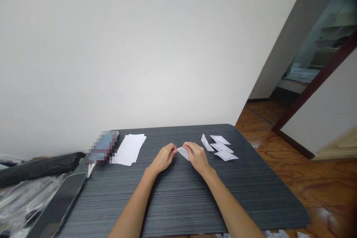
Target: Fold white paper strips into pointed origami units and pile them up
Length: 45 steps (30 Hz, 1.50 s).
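Over the middle of the table, a small folded piece of white paper (183,152) is held between my two hands. My right hand (198,157) grips it from the right, thumb in front and fingers behind. Pinched closed, my left hand (164,158) is at the paper's pointed left corner; the fingertips hide the exact contact. Right of my hands lie several folded paper boats (223,148). One more paper boat (206,142) stands apart, closer to my right hand. To the left is a small stack of flat white sheets (129,149).
The dark wood-grain table (181,197) backs onto a white wall. A blurred-out rectangular object (103,147) is beside the sheets. At the left edge lies a dark-screened device (60,202), near plastic-wrapped items (25,197). Paper pieces (276,233) show below the front edge.
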Each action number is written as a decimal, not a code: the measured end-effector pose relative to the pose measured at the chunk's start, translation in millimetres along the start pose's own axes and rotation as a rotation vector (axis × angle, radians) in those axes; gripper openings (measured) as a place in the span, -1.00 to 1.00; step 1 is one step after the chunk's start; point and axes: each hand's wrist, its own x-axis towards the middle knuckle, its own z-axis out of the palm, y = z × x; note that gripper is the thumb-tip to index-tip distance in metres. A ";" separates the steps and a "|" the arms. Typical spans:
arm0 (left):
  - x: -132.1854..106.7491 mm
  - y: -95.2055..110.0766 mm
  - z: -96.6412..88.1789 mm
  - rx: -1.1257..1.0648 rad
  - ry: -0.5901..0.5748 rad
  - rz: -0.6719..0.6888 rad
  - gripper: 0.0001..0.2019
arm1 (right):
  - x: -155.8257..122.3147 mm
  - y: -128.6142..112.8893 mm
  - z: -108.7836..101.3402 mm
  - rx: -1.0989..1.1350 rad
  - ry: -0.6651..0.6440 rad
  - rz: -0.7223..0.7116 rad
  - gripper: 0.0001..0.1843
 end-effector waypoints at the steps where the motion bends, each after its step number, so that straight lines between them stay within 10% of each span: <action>1: 0.0 -0.9 -0.5 -0.013 0.001 -0.009 -0.80 | 0.4 1.6 -1.1 0.000 0.020 0.007 -0.74; 12: -0.4 9.2 6.6 -0.224 0.008 -0.082 -0.72 | 1.2 -3.1 -4.1 0.022 0.013 -0.005 -0.75; 28: -1.6 -4.7 7.4 -0.157 0.386 -0.226 -0.69 | -2.8 -3.4 12.3 0.117 0.224 0.225 -0.82; 37: 0.7 22.1 30.5 -0.383 0.377 -0.006 -0.77 | -4.8 -7.3 16.2 0.063 0.248 0.039 -0.83; 45: 5.1 1.8 28.2 -0.581 0.430 -0.194 -0.78 | 1.1 -14.7 12.9 0.184 0.140 0.024 -0.76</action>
